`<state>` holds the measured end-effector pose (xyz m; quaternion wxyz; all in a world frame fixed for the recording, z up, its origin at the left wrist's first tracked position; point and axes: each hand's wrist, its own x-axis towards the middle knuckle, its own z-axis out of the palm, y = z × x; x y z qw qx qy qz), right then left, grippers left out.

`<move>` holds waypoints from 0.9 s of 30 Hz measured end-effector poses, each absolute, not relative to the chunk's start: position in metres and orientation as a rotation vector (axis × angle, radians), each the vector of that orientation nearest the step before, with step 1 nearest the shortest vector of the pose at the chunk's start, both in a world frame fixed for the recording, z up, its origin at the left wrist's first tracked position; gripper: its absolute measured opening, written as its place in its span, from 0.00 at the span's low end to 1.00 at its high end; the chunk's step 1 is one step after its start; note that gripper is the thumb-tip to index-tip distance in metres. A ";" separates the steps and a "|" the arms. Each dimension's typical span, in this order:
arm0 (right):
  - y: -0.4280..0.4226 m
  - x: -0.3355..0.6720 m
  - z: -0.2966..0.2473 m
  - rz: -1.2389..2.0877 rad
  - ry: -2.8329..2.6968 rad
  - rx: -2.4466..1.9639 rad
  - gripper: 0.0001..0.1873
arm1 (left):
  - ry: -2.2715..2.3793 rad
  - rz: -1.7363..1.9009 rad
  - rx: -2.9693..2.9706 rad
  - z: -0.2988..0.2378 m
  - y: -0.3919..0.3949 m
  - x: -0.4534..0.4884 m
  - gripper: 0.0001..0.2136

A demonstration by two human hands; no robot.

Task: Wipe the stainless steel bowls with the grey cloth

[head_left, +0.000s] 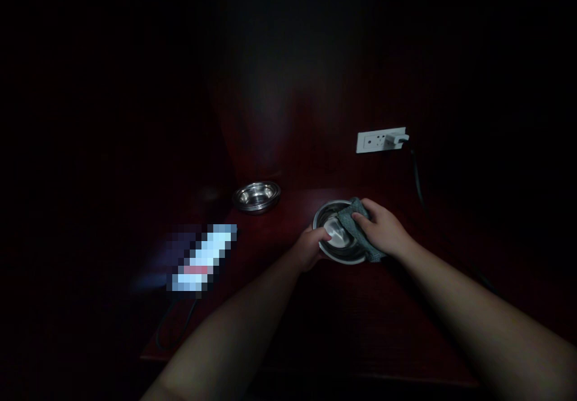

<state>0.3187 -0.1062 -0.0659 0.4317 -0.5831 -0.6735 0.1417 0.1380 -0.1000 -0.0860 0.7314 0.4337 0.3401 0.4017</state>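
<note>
A shiny metal bowl (336, 235) is tilted toward me above the dark red table (288, 317). My left hand (311, 246) grips its left side, thumb over the rim and the other fingers hidden beneath. A grey-green cloth (359, 229) lies over the bowl's right rim. My right hand (381, 225) is closed on this cloth and presses it against the rim, with the thumb on top. Farther back on the left, a small stack of metal bowls (256, 196) rests on the table, apart from both hands.
A bright, pixelated phone-like device (202, 260) lies at the left, a thin cable (174, 329) near it. On the back wall is a white socket panel (381, 140) with a plug (396, 139) and a hanging dark cord (417, 175). The surroundings are very dark.
</note>
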 end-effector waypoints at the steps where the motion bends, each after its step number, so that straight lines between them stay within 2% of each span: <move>1: -0.106 0.319 -0.066 0.354 -1.683 -1.454 0.06 | 0.751 0.886 0.957 -0.086 -0.100 0.138 0.30; 7: -0.099 0.321 -0.074 0.395 -1.639 -1.433 0.06 | 0.672 0.945 1.002 -0.086 -0.105 0.139 0.32; 13: -0.094 0.323 -0.080 0.385 -1.560 -1.465 0.07 | 0.574 1.089 1.071 -0.085 -0.106 0.144 0.40; 20: -0.100 0.319 -0.076 0.337 -1.592 -1.490 0.05 | 0.630 1.087 1.057 -0.087 -0.101 0.145 0.36; 27: -0.102 0.321 -0.071 0.200 -1.703 -1.533 0.06 | 0.743 0.940 1.082 -0.087 -0.105 0.141 0.37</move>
